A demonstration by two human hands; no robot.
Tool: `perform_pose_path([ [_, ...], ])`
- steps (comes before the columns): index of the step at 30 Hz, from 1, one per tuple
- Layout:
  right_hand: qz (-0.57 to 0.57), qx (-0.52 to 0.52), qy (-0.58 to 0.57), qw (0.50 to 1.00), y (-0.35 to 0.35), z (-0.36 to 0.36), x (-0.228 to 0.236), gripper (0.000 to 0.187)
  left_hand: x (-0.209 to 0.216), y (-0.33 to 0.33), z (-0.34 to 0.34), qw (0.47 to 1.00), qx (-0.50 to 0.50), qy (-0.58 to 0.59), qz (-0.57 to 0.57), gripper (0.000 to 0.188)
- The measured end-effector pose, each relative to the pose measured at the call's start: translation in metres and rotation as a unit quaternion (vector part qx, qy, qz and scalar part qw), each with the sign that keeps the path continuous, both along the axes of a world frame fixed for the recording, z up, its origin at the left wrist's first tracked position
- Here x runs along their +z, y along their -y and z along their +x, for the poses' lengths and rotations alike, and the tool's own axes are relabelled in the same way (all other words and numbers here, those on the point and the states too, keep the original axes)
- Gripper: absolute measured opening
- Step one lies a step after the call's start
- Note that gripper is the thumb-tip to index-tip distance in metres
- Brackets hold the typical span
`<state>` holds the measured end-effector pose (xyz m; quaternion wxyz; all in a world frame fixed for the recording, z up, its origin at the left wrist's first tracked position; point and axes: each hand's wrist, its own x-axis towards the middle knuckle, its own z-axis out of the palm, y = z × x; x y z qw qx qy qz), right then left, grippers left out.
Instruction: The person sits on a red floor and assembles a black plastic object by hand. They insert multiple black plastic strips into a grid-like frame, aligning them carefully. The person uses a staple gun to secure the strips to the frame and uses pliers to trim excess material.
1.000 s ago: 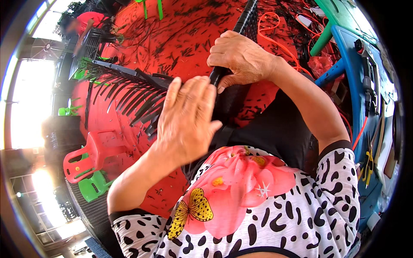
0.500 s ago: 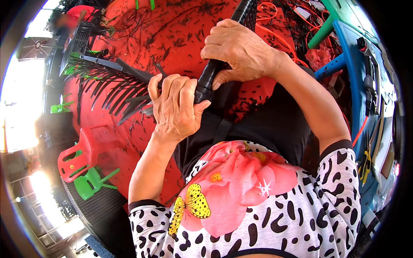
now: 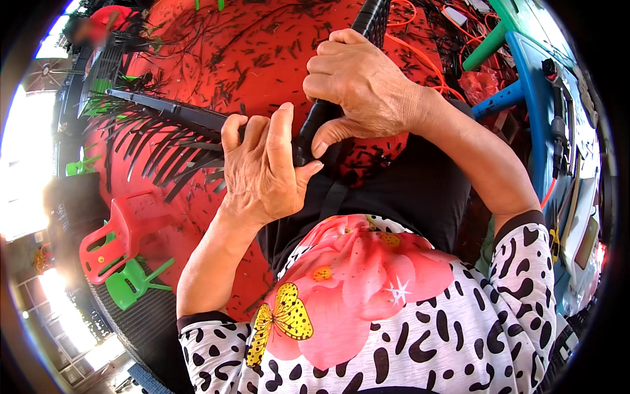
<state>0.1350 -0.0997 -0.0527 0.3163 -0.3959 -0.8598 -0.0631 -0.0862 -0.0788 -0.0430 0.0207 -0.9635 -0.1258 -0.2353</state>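
Observation:
A black frame (image 3: pixel 372 20), wrapped and woven with flat plastic strips, lies across my lap, its corner between my hands. My right hand (image 3: pixel 367 82) is closed round the wrapped bar, thumb lying along it near the corner. At the left side of that corner is my left hand (image 3: pixel 257 167), fingers bent over the frame and the index finger lifted straighter; its thumb points at the corner. From the left hand a second bar (image 3: pixel 174 113) runs out to the upper left. Loose black strip ends (image 3: pixel 147 148) fan out beneath it. My palms hide the undersides of the grip.
Black strip scraps litter the red floor (image 3: pixel 262 39). Red (image 3: pixel 125 240) and green (image 3: pixel 131 282) small plastic chairs stand at left. At right is a blue plastic stool or table (image 3: pixel 535 125) with tools on it. Orange cord (image 3: pixel 420 56) trails at upper right. A person in red (image 3: pixel 108 23) is at upper left.
My left index finger has lifted away from the bar, and the left hand has shifted slightly left. The right hand has slid a little toward the corner. The view has shifted slightly.

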Motion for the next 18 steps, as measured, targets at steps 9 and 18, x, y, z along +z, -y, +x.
perform_pose_path([
  [9, 0.025, 0.006, 0.012, 1.0, -0.006, 0.003, -0.003, 0.059, 0.0, -0.003, 0.0, 1.0, -0.002, 0.018, -0.007, 0.075],
  [18, 0.038, 0.11, 0.04, 0.992, -0.008, 0.001, 0.014, 0.06, 0.006, -0.001, -0.019, 0.995, 0.004, 0.053, -0.09, 0.082],
])
